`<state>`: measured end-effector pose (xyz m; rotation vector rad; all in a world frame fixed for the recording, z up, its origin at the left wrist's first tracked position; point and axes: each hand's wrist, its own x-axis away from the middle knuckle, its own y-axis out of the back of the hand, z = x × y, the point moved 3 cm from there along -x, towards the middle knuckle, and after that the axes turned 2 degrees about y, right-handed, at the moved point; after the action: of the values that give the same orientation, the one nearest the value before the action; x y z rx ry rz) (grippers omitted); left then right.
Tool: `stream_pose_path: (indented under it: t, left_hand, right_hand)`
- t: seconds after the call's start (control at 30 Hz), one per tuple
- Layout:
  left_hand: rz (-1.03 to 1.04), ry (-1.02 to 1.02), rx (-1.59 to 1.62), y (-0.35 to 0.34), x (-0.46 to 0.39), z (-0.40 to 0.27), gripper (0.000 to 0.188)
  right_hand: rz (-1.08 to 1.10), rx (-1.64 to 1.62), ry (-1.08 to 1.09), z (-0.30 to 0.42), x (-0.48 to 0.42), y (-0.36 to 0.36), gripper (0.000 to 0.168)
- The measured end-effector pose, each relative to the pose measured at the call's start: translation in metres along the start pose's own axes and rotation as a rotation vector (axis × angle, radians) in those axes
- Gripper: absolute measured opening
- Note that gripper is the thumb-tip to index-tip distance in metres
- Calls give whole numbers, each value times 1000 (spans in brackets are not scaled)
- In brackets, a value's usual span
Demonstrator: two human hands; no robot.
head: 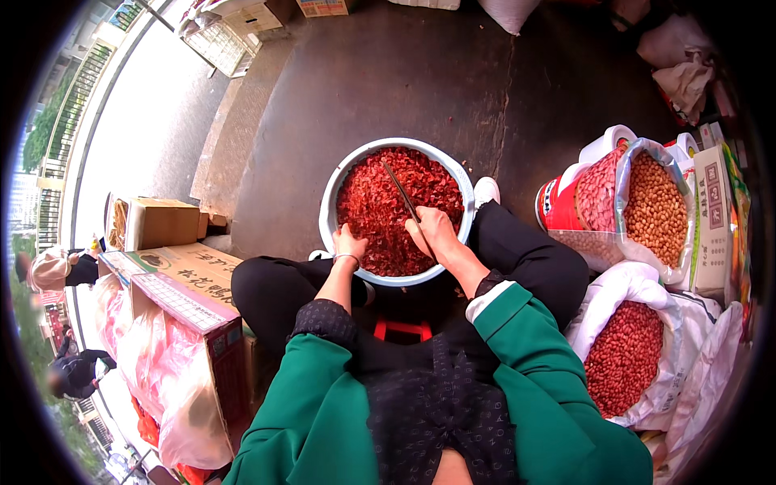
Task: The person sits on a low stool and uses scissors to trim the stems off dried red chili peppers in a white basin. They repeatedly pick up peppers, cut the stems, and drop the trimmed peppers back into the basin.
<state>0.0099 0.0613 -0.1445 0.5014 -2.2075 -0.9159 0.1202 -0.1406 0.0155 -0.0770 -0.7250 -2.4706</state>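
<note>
A pale blue round basin [329, 200] stands on the floor between my knees, filled with dried red chili pieces [376, 200]. My right hand [433, 230] is closed around a long, thin, dark tool, perhaps a pair of scissors or chopsticks [397, 185]; its far end slants up and left over the chili. My left hand [350, 245] is at the basin's near left side, its fingers over or in the chili. Whether those fingers hold any pieces cannot be told.
Cardboard boxes [163, 224] and pink plastic bags [160, 364] are on the left. To the right stand a sack of tan beans or peanuts [655, 206] and a white sack of red beans or peanuts [624, 357]. A red stool [403, 327] is below me. People [79, 370] are outside at the left.
</note>
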Motion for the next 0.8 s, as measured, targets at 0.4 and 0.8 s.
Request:
stream_pose_path:
  t: [0.4,0.8]
  left_hand:
    - [-33,-345,-15,-13,55,-50,11]
    - [-47,73,200,-22,12,-21,45]
  right_hand:
    - [-37,-146,69,26,-5,2,24]
    - [-38,-201,53,19,-3,10,22]
